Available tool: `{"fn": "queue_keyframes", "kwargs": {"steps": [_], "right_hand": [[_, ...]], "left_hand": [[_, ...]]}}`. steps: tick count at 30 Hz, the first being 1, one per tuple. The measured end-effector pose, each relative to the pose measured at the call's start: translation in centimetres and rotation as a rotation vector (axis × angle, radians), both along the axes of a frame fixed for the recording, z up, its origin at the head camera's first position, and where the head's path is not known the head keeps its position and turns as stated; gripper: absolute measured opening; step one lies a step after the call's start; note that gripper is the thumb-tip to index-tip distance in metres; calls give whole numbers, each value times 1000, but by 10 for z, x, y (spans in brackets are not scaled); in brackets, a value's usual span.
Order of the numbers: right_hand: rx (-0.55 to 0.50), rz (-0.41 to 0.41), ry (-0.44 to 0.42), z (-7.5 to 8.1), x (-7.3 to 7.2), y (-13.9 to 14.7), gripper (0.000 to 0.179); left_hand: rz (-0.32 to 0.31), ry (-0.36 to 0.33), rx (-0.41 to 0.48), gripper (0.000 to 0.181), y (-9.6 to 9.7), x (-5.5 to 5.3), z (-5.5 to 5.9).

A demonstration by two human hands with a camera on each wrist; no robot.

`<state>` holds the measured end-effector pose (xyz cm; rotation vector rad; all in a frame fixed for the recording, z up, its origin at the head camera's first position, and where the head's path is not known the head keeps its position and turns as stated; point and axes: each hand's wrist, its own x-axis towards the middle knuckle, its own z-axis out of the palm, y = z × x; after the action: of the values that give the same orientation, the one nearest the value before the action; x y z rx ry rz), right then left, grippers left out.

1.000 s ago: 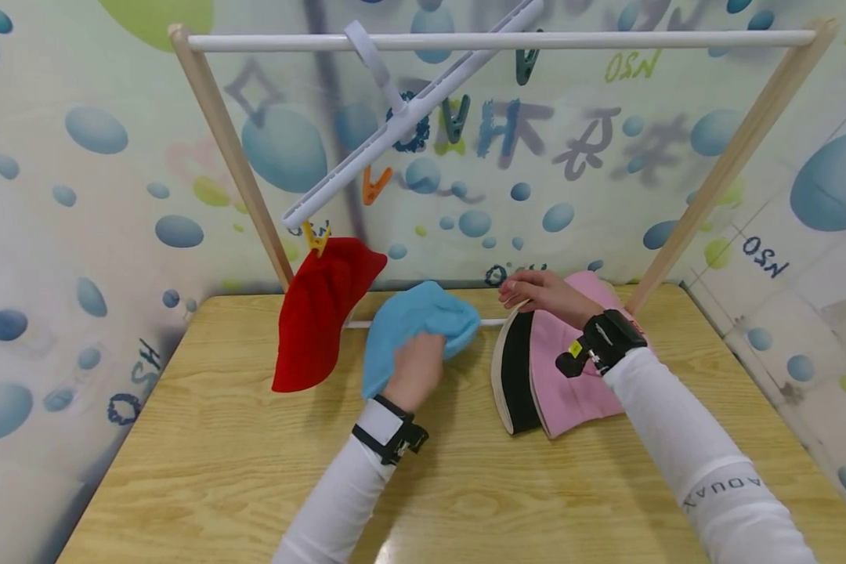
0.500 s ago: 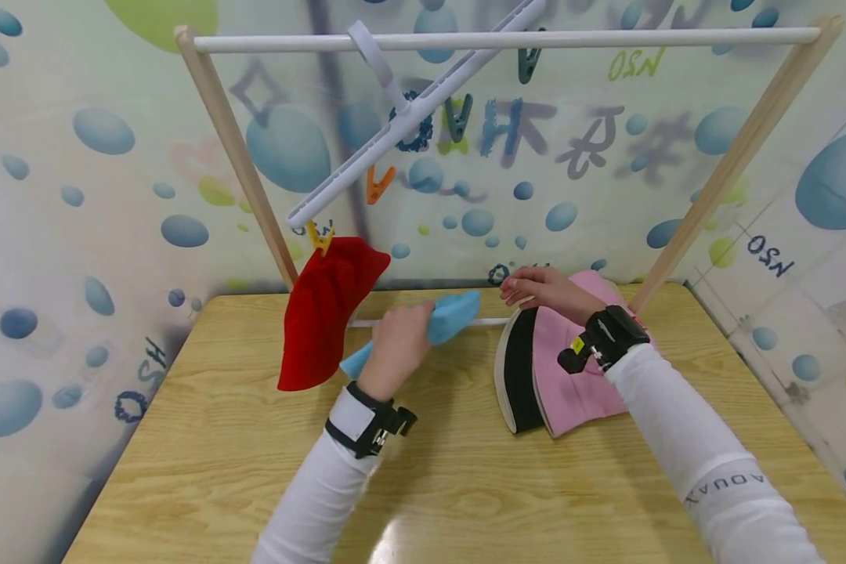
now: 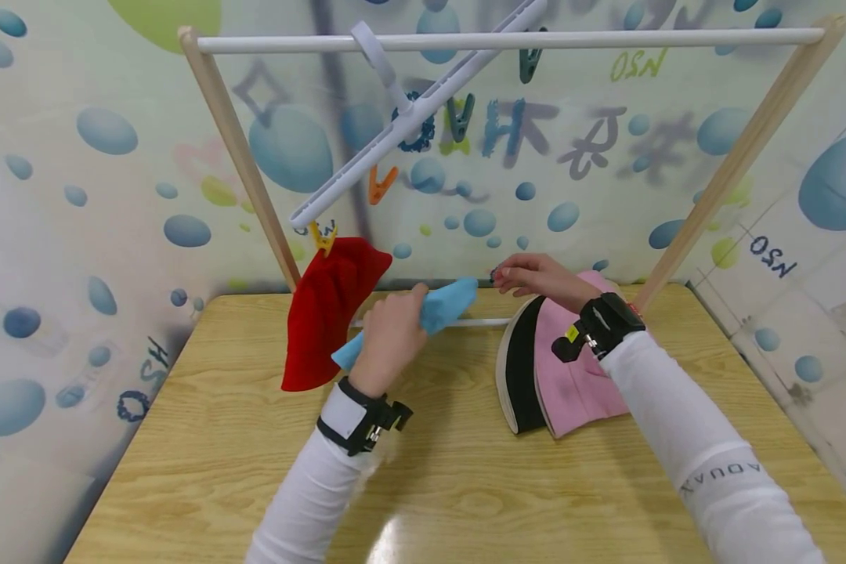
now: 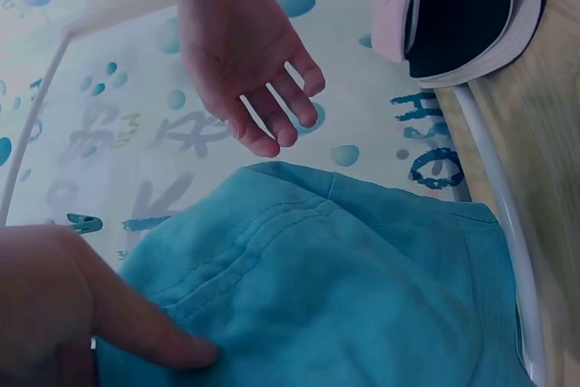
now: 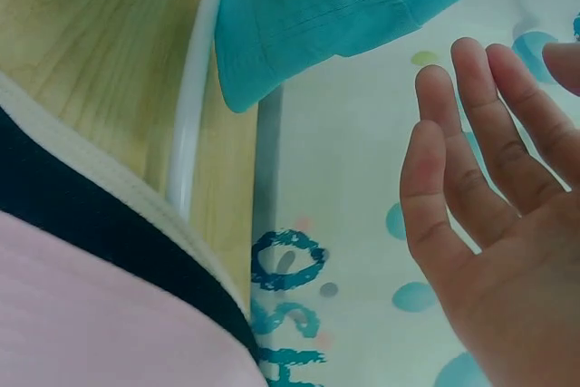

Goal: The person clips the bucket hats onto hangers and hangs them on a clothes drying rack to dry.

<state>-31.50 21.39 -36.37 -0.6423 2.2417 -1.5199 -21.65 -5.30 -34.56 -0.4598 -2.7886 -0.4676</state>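
Observation:
A light blue bucket-style cloth hat (image 3: 450, 304) is lifted above the table, gripped by my left hand (image 3: 391, 337). Its stitched fabric (image 4: 317, 287) fills the lower part of the left wrist view, with one of my digits lying along it. My right hand (image 3: 546, 278) hovers just right of the hat, apart from it. The right wrist view shows that palm (image 5: 517, 233) facing up with its fingers extended and bare. Below my right hand lies a pink hat (image 3: 578, 376) with a black and cream underside. A red hat (image 3: 334, 313) hangs at left from a yellow clip (image 3: 322, 239).
A white hanger (image 3: 416, 117) slants from the white top bar (image 3: 571, 39) of a wooden-legged rack. An orange clip (image 3: 379, 186) and green clips (image 3: 460, 117) dangle from it. A low white rod (image 3: 482, 322) crosses behind the hats on the wooden table (image 3: 451, 486).
My left hand has picked up the blue hat from the table and tilted it toward my right hand. The right hand has shifted up slightly.

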Motion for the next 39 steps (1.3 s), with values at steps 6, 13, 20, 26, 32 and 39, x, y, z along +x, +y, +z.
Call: {"fn": "queue_keyframes", "kwargs": {"steps": [6,13,20,26,32,39], "right_hand": [[15,0,24,8,-2,-8,37],[22,16,39,14,-5,-15,33],[25,29,119,32,-11,-29,32],[5,37,166,47,-17,-47,30],[3,21,219,64,-23,-66,30],[9,-4,285,86,-27,-92,33]], "left_hand": [[12,68,91,22,-7,0,5],[20,113,152,13,-10,2,8],[27,140,157,19,-10,6,10],[37,144,156,21,-12,9,9],[39,135,180,17,-15,11,8],[29,143,197,15,-17,10,6]]}}
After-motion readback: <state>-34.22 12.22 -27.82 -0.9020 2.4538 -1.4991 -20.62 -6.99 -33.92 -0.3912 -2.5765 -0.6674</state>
